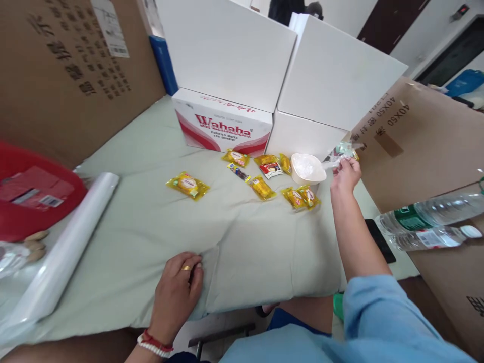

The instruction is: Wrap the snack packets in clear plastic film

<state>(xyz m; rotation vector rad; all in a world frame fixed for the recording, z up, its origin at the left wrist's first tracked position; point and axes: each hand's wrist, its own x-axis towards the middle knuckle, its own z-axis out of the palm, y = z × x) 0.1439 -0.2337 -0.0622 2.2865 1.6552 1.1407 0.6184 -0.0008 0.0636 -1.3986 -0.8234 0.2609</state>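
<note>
My right hand (346, 175) is closed at the far right of the table, its fingertips pinching a clear plastic wrapper (331, 164). Just left of it stands a small white bowl (309, 176) with clear plastic inside. Behind the fingers lie crumpled pale green and clear packets (345, 150), partly hidden. My left hand (178, 282), wearing a gold ring, rests curled on the table's front edge with nothing visible in it. Several yellow-wrapped snacks (261, 187) lie mid-table, with a red and white packet (271, 170) and a narrow blue-yellow packet (238, 172). Another yellow snack (188, 185) lies apart, farther left.
A Wahaha carton (223, 126) and white boxes (230, 50) wall off the back. To the left are a plastic roll (71, 242) and a red container (34, 191). Bottles (434, 212) and a dark phone-like slab (379, 241) lie right, beside cardboard (423, 136).
</note>
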